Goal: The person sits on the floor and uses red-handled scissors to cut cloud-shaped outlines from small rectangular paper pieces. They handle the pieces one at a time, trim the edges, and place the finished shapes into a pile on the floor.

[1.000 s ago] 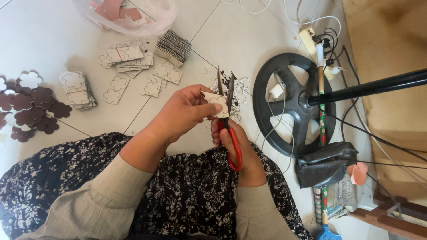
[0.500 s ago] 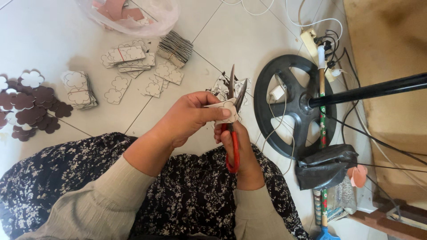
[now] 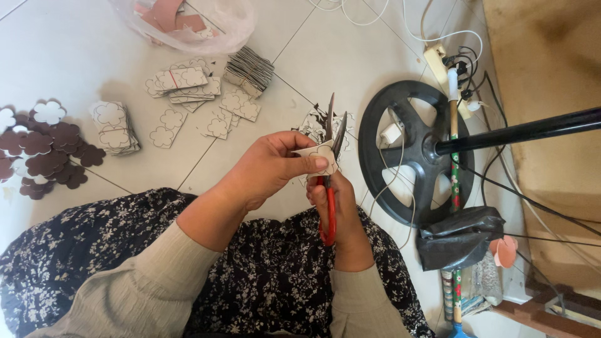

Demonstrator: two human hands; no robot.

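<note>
Lying at far left on the tiled floor, the brown flower-shaped cutouts sit clear of the work. The left hand pinches a small card printed with a flower outline, thumb close to the blades. The right hand is closed round the red-handled scissors; a misjudged snip could nick that thumb or stray off the outline.

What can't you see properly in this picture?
Head view only:
- Right hand: its fingers are hidden behind the red-handled scissors and the left hand.
- Flower-shaped card: partly covered by the left thumb.
- Plastic bag: cut off by the top edge.
- Brown flower pile: cut off at left.
</note>
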